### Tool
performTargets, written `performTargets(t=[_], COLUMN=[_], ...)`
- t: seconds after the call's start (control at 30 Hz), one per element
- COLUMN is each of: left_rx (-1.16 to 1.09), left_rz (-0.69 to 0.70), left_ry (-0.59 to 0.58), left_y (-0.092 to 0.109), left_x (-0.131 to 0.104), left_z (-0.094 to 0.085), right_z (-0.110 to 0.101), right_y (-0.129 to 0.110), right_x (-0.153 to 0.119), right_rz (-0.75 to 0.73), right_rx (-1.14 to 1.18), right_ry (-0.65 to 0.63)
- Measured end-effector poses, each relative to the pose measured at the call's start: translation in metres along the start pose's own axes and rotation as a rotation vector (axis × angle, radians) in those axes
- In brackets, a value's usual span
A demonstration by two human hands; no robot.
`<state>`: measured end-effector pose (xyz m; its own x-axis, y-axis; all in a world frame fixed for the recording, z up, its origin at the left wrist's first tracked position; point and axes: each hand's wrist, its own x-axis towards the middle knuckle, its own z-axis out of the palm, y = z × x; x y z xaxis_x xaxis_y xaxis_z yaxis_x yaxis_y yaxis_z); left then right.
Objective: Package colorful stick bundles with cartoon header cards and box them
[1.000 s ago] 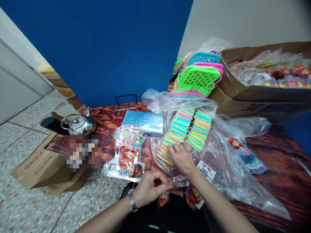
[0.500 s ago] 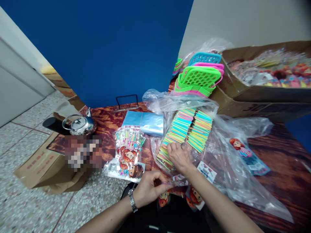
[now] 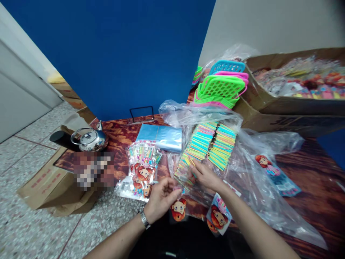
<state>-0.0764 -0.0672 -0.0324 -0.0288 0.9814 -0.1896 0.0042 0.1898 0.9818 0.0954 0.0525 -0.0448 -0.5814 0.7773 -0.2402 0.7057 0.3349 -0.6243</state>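
Colorful thin sticks (image 3: 201, 142) lie in two rows on an open clear plastic bag (image 3: 250, 187). Over their near left end, my right hand (image 3: 203, 175) pinches a few sticks, yellow ones among them. My left hand (image 3: 163, 198) is closed on the top of a small clear packet (image 3: 178, 209) printed with a red-haired cartoon figure, at the table's front edge. Another printed packet (image 3: 219, 214) lies under my right forearm. Left of the sticks, filled packets (image 3: 142, 169) are fanned out beside a folded blue plastic stack (image 3: 161, 136).
Green, pink and blue baskets (image 3: 222, 88) are stacked at the back. An open carton (image 3: 296, 108) of packets stands back right. On the left are a metal teapot (image 3: 91, 139) and a brown paper bag (image 3: 59, 190). A blue panel (image 3: 121, 54) rises behind.
My right hand has lifted slightly from the stick pile with a few sticks in its fingers. My left hand has moved slightly up and left, and the small packet shows more fully.
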Motion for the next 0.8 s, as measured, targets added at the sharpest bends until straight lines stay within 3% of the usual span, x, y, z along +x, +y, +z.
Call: performTargets(t=[0.07,0.13,0.3,0.37,0.47,0.6,0.7,0.8], left_rx=[-0.036,-0.026,0.035,0.032,0.012,0.010,0.011,-0.002], left_rz=[0.039,0.088,0.132,0.124,0.117,0.125,0.121,0.109], left_ry=[0.080,0.122,0.167,0.194,0.193,0.196,0.200,0.201], left_y=[0.003,0.006,0.009,0.009,0.008,0.005,0.002,-0.001], left_x=[0.004,0.008,0.016,0.020,0.023,0.021,0.018,0.016], left_z=[-0.005,-0.010,-0.021,-0.024,-0.026,-0.028,-0.030,-0.030], right_z=[0.002,0.004,0.004,0.001,0.000,0.006,0.012,0.015], right_y=[0.000,0.000,0.006,0.008,0.006,-0.001,-0.002,0.000], right_x=[-0.006,-0.010,-0.012,-0.011,-0.008,-0.003,0.003,0.006], right_rz=[0.010,0.051,0.108,0.071,0.038,0.133,0.152,0.162], right_rx=[0.440,0.673,0.807,0.655,0.178,-0.422,-0.595,-0.616], right_ry=[-0.062,-0.038,0.152,0.217,0.275,0.146,0.078,0.061])
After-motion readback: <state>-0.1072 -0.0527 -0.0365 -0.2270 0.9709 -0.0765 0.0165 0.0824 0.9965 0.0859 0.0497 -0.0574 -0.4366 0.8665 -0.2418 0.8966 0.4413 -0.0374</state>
